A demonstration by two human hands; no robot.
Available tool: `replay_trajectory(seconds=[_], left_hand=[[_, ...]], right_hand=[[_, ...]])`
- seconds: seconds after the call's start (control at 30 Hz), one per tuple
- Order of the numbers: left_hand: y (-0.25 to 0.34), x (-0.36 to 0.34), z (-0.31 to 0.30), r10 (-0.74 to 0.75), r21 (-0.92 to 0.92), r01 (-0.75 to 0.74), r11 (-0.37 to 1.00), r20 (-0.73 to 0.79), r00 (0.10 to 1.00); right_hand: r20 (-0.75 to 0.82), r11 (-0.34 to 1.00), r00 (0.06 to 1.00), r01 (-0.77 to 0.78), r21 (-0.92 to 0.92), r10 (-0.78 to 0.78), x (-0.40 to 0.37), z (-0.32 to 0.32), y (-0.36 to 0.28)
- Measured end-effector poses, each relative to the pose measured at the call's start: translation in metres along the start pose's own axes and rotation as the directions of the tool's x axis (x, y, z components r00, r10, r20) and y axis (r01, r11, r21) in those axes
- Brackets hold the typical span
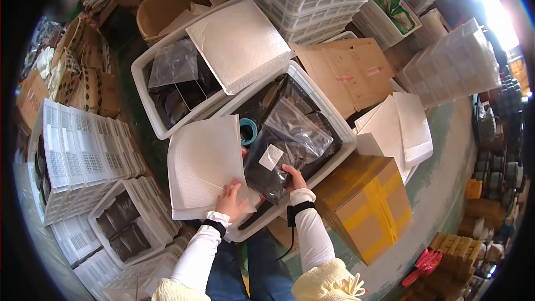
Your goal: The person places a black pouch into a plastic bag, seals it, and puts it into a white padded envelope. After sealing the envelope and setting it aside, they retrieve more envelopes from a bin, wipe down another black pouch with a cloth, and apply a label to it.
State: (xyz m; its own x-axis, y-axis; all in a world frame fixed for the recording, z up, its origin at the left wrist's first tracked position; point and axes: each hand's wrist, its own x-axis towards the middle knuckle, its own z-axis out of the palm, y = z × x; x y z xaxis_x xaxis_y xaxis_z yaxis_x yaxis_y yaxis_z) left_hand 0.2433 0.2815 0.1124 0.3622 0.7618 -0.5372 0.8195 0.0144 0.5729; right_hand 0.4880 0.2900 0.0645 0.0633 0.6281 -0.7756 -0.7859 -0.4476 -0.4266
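My right hand [295, 178] grips the lower right edge of a clear plastic bag [301, 134], thumb on top. Something dark is packed inside, and a white label [271, 157] is on the bag. To the left, my left hand [230, 202] rests with fingers spread on the lower right part of a white bubble mailer [203, 159]. The mailer overlaps the left side of a white plastic bin [340, 134], and the bag is over that bin. A roll of blue tape [248, 131] lies between mailer and bag.
Behind is another white bin [146, 81] with clear bags and a bubble mailer [239, 44] across it. A taped cardboard box [356, 200] and more white mailers [398, 128] stand right. Stacked white crates [83, 145] are left, others [312, 0] at the back.
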Motion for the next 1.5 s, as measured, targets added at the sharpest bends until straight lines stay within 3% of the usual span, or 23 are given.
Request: replay_trajectory(seconds=[0.03,0.13,0.23,0.27,0.37,0.43,0.57,0.6,0.7,0.83,0.9,0.97,1.03,1.07,1.1,1.17,1.23,1.33,1.37,1.4,1.43,1.5], left_hand=[[0.002,0.001,-0.002,-0.009,-0.024,0.009,1.000,-0.032,0.999],[0.012,0.004,-0.013,0.061,-0.182,-0.139,0.974,-0.380,0.923],[0.040,0.023,-0.036,0.214,-0.185,-0.310,0.933,-0.407,0.888],[0.047,0.037,-0.037,0.223,-0.250,-0.339,0.907,-0.397,0.890],[0.068,0.074,-0.036,0.136,-0.265,-0.198,0.944,-0.233,0.963],[0.071,0.092,-0.026,0.198,-0.179,-0.236,0.955,-0.207,0.958],[0.075,0.105,-0.020,0.244,-0.132,-0.254,0.958,-0.085,0.966],[0.081,0.102,-0.024,0.204,-0.160,-0.200,0.967,0.006,0.979],[0.097,0.084,-0.032,0.264,-0.437,-0.144,0.888,0.229,0.937],[0.122,0.042,-0.046,0.423,-0.650,-0.215,0.729,0.181,0.888],[0.120,0.020,-0.052,0.420,-0.632,-0.188,0.752,0.239,0.875],[0.105,0.001,-0.050,0.466,-0.714,-0.059,0.698,0.391,0.793],[0.115,-0.045,-0.067,0.540,-0.905,0.159,0.394,0.368,0.757],[0.119,-0.065,-0.082,0.455,-0.776,0.055,0.628,0.424,0.783],[0.112,-0.084,-0.070,0.495,-0.933,0.046,0.357,0.230,0.838],[0.099,-0.122,-0.081,0.377,-0.949,0.059,0.310,0.180,0.909],[0.098,-0.161,-0.107,0.283,-0.963,0.173,0.207,0.228,0.932],[0.084,-0.206,-0.128,0.265,-0.971,0.000,0.239,0.065,0.962],[0.083,-0.221,-0.137,0.257,-0.963,-0.051,0.264,0.020,0.966],[0.082,-0.233,-0.144,0.250,-0.953,-0.103,0.286,-0.030,0.968],[0.080,-0.243,-0.149,0.249,-0.951,-0.109,0.290,-0.035,0.968],[0.074,-0.260,-0.153,0.242,-0.949,-0.106,0.298,-0.033,0.970]], right_hand=[[-0.006,1.000,1.000,0.017,0.017,-0.017,0.000,-0.001,0.002],[-0.009,0.993,0.997,0.078,0.088,-0.077,0.005,-0.003,0.014],[-0.003,0.970,0.994,0.106,0.219,-0.108,-0.002,-0.007,0.025],[-0.010,0.966,0.993,0.121,0.228,-0.121,-0.004,-0.009,0.030],[-0.050,0.954,0.981,0.193,0.231,-0.187,-0.011,-0.016,0.037],[-0.089,0.942,0.963,0.268,0.203,-0.255,-0.033,-0.006,0.030],[-0.097,0.898,0.893,0.441,-0.006,-0.439,-0.075,0.004,0.005],[-0.124,0.886,0.877,0.461,-0.054,-0.464,-0.092,0.010,-0.003],[-0.157,0.827,0.823,0.500,-0.256,-0.546,-0.131,0.010,-0.015],[-0.110,0.777,0.810,0.500,-0.382,-0.575,-0.197,0.007,-0.033],[-0.083,0.827,0.857,0.460,-0.325,-0.509,-0.235,0.023,-0.050],[-0.058,0.864,0.885,0.434,-0.255,-0.461,-0.265,0.030,-0.056],[-0.033,0.904,0.921,0.372,-0.210,-0.387,-0.286,0.036,-0.055],[-0.027,0.906,0.924,0.368,-0.208,-0.382,-0.294,0.045,-0.050],[-0.022,0.910,0.927,0.362,-0.204,-0.374,-0.304,0.052,-0.046],[0.074,0.912,0.943,0.331,-0.243,-0.323,-0.317,0.065,-0.039],[0.220,0.875,0.931,0.352,-0.334,-0.291,-0.330,0.087,-0.038],[0.446,0.926,0.877,0.304,-0.223,-0.180,-0.328,0.101,-0.043],[0.484,0.896,0.860,0.335,-0.292,-0.164,-0.326,0.109,-0.055],[0.589,0.917,0.784,0.360,-0.172,-0.197,-0.335,0.142,-0.075],[0.614,0.937,0.781,0.290,-0.194,-0.115,-0.345,0.162,-0.094],[0.565,0.811,0.823,0.365,-0.458,-0.051,-0.358,0.199,-0.116]])
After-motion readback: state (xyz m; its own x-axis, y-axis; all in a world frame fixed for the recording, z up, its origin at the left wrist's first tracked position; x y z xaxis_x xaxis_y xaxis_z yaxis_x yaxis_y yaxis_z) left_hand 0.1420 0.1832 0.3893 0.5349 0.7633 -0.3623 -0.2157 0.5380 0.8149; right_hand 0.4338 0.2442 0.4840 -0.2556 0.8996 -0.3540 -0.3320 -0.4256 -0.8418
